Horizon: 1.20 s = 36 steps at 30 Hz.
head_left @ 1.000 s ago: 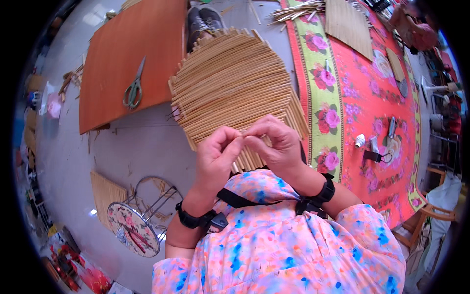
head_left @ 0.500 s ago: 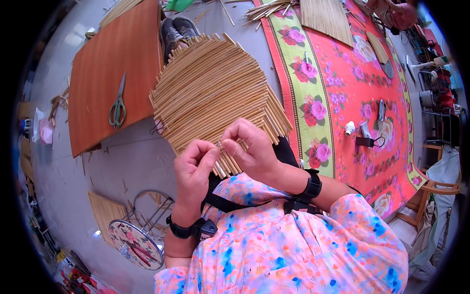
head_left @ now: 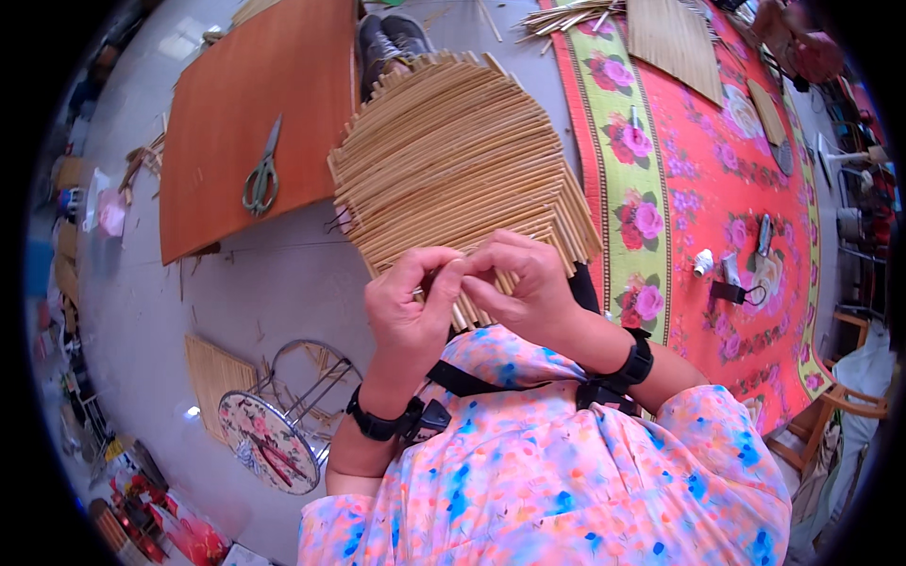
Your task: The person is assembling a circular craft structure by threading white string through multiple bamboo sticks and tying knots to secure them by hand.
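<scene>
A roundish panel of straw-coloured sticks lies across my lap, its sticks side by side with uneven ends and a slanted section along the right. Over its near edge, my left hand is closed, thumb and forefinger pinched. My right hand pinches too, its fingertips meeting the left ones. Whatever sits between the fingertips is too small to make out. Both hands cover part of the panel's near sticks. At the panel's left edge, a small clip shows.
Left of the panel is a brown board with green-handled scissors on it. A floral stool carrying red-handled pliers stands lower left. On the right, a red floral mat holds a white spool, a black clip and stick panels.
My fingertips have come together; before, a small gap lay between the two hands. The whole view has shifted, so the surroundings sit farther right in the picture.
</scene>
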Motion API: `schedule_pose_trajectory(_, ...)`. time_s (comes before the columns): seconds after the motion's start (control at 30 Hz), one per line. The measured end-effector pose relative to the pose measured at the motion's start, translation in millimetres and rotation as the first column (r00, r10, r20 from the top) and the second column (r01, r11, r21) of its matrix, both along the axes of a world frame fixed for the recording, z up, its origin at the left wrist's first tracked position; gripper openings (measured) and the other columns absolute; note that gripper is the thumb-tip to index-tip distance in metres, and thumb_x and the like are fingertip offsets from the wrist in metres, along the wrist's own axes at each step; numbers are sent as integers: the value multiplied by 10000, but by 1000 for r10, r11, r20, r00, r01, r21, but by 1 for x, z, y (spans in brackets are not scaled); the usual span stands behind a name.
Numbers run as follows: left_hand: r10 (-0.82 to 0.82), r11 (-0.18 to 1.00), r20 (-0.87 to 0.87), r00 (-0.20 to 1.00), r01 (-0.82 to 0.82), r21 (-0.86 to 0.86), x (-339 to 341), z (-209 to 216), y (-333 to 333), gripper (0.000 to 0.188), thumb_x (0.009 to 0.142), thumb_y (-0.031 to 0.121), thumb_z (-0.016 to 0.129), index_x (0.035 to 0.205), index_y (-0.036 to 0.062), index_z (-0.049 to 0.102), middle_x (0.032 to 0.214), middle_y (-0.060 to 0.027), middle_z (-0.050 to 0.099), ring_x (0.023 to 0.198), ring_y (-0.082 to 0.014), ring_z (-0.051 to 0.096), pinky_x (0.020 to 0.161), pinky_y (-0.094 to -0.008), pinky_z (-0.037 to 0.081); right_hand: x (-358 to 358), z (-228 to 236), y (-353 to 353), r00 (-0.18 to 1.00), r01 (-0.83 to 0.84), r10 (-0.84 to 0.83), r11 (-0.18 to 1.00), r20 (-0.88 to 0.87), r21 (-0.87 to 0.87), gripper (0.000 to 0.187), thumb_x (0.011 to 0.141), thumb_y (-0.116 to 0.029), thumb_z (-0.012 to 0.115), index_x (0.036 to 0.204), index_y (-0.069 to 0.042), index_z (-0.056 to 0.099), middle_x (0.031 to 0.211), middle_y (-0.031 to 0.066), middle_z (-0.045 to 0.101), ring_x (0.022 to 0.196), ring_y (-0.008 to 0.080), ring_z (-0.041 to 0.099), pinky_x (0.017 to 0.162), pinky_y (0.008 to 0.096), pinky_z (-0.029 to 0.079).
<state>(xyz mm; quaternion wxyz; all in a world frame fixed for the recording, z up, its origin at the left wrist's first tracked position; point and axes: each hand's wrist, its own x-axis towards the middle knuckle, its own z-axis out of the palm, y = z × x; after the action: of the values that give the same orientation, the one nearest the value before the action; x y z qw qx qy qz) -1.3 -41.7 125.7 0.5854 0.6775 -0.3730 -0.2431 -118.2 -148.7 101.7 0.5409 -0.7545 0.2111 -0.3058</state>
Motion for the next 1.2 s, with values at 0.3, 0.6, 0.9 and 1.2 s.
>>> schedule_pose_trajectory(0.3,140,989,440,887,-103,-107,-8,-5,-6,87,808,44,732,836,57,650,638,-46,591,502,-186,548,473,-311,440,2,3,2,997,75,-75,997,-1,-18,65,764,-51,749,785,-25,693,694,56,599,615,154,605,546,282,479)
schedule_pose_trajectory(0.6,84,996,572,816,-46,-81,-7,2,-7,103,805,21,730,821,29,629,668,-56,617,518,-125,582,483,-256,459,0,6,1,995,95,-95,995,-3,-37,66,759,-47,761,791,-30,706,699,47,605,613,140,608,554,273,486)
schedule_pose_trajectory(0.9,77,996,564,822,-34,-87,-8,3,-9,124,791,14,741,820,38,622,649,-43,599,503,-115,565,475,-253,447,-2,3,1,995,100,-100,993,-7,-59,78,750,-59,775,792,-39,711,692,41,608,612,141,601,561,273,471)
schedule_pose_trajectory(1.2,74,995,556,828,-24,-97,-8,3,-9,132,791,8,746,815,42,620,643,-23,586,493,-88,528,462,-236,419,-3,4,2,993,116,-117,992,-17,-51,87,735,-73,789,781,-56,717,686,25,610,620,142,596,593,276,456)
